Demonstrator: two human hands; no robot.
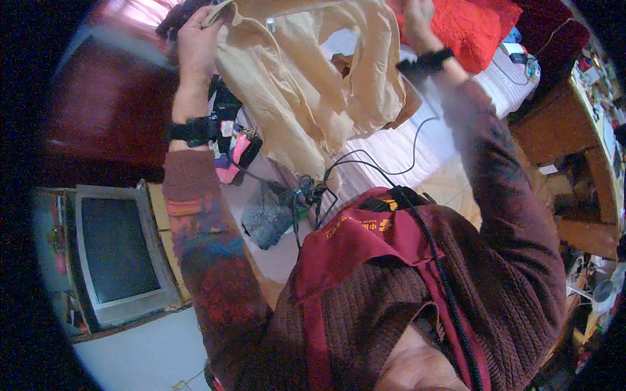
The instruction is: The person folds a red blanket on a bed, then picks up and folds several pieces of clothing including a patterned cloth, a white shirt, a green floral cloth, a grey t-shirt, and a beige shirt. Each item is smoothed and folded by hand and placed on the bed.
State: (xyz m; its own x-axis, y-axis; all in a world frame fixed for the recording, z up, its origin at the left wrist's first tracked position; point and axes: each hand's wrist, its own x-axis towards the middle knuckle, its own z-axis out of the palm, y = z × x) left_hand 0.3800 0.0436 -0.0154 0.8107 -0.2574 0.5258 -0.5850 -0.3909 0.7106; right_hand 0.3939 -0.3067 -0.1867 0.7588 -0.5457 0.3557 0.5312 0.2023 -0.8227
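Note:
A tan long-sleeved garment (298, 83) with a small white tag hangs spread out in front of me, its lower end tapering towards my chest. My left hand (200, 44) pinches its edge at the upper left. Near its upper right edge is my right hand (418, 19), blurred and partly cut off by the picture's rim; whether its fingers hold the cloth cannot be told. Black bands circle both wrists. Beneath the garment lies brown cloth (408, 110) on a white bed cover (406, 151).
Red fabric (464, 34) lies at the upper right of the bed. Black cables (376, 168) run in front of my red apron. Pink and dark items (237, 159) and a grey cloth bundle (266, 215) lie to the left. A television (120, 249) stands at far left, a wooden desk (562, 132) at right.

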